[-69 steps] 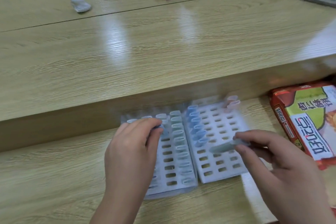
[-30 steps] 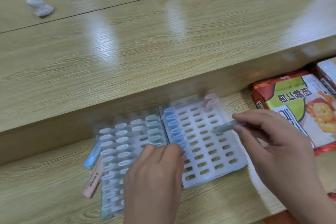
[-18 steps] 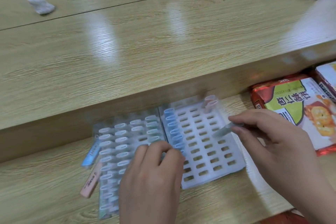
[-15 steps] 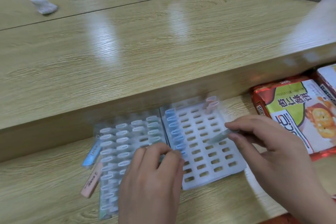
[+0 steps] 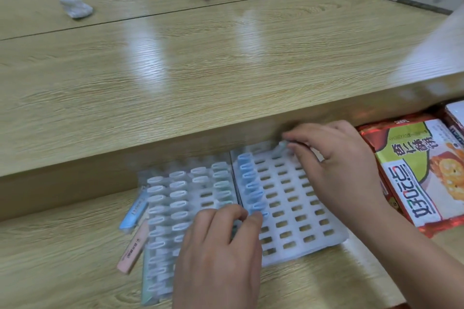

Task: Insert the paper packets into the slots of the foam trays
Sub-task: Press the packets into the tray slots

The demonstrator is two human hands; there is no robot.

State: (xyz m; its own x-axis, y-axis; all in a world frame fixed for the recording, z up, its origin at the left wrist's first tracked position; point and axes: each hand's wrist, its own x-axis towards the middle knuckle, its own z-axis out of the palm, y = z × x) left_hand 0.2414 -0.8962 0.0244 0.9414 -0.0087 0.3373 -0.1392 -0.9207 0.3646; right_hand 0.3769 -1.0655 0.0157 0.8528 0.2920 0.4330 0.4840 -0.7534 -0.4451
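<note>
White foam: left tray [image 5: 175, 208] and right tray [image 5: 288, 208] side by side on table [image 5: 62, 258]. Right hand [image 5: 334, 170]: curled, pinches pale green packet [image 5: 280, 150] over right tray's far row, tip angled down toward a slot. Left hand [image 5: 218, 258]: fingers bent, tips at the seam beside column of blue packets [image 5: 248, 183] standing in right tray; grip not readable through blur. Loose beside left tray: blue packet [image 5: 133, 213], pink packet [image 5: 131, 251].
</note>
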